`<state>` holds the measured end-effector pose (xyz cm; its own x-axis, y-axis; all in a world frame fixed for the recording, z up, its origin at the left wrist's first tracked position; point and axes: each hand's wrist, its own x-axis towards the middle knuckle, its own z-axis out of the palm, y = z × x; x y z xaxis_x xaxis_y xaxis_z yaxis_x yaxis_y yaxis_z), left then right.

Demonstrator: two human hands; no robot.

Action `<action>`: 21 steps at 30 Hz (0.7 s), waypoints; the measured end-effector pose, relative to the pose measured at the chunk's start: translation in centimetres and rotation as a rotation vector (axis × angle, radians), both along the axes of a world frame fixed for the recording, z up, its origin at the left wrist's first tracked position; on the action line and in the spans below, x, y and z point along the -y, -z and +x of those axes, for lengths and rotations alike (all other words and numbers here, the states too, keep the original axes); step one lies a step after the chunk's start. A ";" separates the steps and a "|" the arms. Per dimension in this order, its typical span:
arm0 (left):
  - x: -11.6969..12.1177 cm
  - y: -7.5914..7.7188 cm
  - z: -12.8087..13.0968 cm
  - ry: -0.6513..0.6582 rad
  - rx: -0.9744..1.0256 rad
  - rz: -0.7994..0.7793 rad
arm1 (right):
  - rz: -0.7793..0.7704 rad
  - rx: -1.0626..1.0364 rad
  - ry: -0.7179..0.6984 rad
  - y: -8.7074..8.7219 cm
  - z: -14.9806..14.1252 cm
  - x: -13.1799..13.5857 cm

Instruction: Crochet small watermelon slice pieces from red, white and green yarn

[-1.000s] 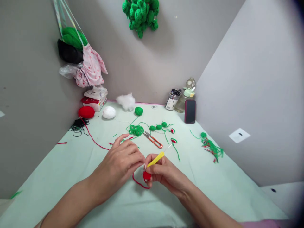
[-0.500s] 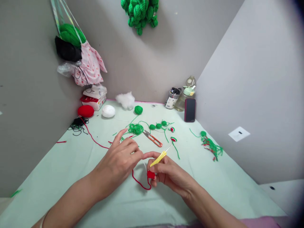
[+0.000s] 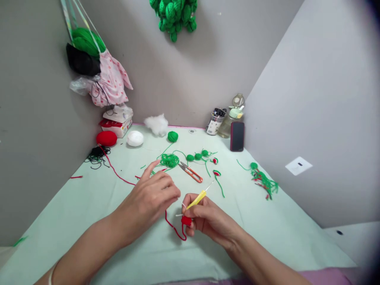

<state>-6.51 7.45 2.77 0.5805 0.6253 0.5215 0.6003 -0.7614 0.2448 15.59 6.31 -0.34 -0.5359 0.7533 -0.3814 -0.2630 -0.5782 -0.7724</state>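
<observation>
My right hand [image 3: 212, 217] is closed around a small red crochet piece [image 3: 186, 221] and a crochet hook with a yellow handle [image 3: 196, 199], whose metal tip points up and away. White yarn [image 3: 182, 203] runs from the red piece to the fingertips of my left hand [image 3: 154, 200], pinched by thumb and fingers; a short white end sticks out beside the piece. A loop of red yarn [image 3: 175, 230] hangs from the piece and passes under my left hand. Both hands are just above the table, close together.
Orange-handled thread snips [image 3: 191, 173] lie beyond my hands, beside tangled green yarn [image 3: 170, 160]. Small green crocheted balls [image 3: 198, 156] are past them. Red [image 3: 107, 138] and white [image 3: 135, 139] yarn balls sit back left; a phone [image 3: 237, 136] leans back right.
My right index finger has drawn back from my left fingertips and curled in. A gap spanned by white yarn now lies between the hands, and the white end shows beside the red piece.
</observation>
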 end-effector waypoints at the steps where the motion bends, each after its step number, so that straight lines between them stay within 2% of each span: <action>1: 0.0 -0.1 -0.4 -0.048 0.056 -0.034 | -0.001 -0.004 0.000 0.0 0.1 0.0; 3: 0.2 -0.3 -1.1 -0.162 0.251 -0.184 | -0.005 -0.007 0.009 0.1 0.3 0.0; 4: 0.6 -0.4 -1.3 -0.194 0.371 -0.322 | -0.004 -0.007 0.017 0.0 0.4 0.0; 6: 1.5 -0.2 -1.2 -0.133 0.581 -0.630 | 0.008 -0.004 0.031 -0.2 0.4 0.1; 8: 2.4 0.3 -0.6 0.011 0.688 -0.903 | 0.038 0.001 0.034 -0.5 0.3 0.2; 10: 3.0 0.9 0.6 0.076 0.750 -1.041 | 0.068 0.021 0.030 -0.9 0.1 0.6; 12: 3.2 1.3 2.0 0.093 0.871 -1.054 | 0.091 0.057 0.030 -1.2 -0.2 1.0; 15: 3.0 1.9 3.2 0.040 1.115 -0.949 | 0.109 0.092 0.045 -1.7 -0.3 1.5; 17: 2.8 2.3 3.4 -0.020 1.030 -0.775 | 0.115 0.098 0.055 -1.9 -0.3 1.7; 19: 2.8 2.9 3.3 -0.061 0.818 -0.551 | 0.131 0.100 0.073 -1.9 -0.2 1.7; 21: 2.9 3.2 3.3 -0.074 0.702 -0.458 | 0.172 0.092 0.101 -1.9 -0.3 1.7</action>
<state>-3.18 4.51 -0.44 0.1646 0.8868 0.4318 0.2379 -0.4606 0.8551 15.32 4.60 1.56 -0.4231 0.8595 -0.2867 -0.2366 -0.4103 -0.8807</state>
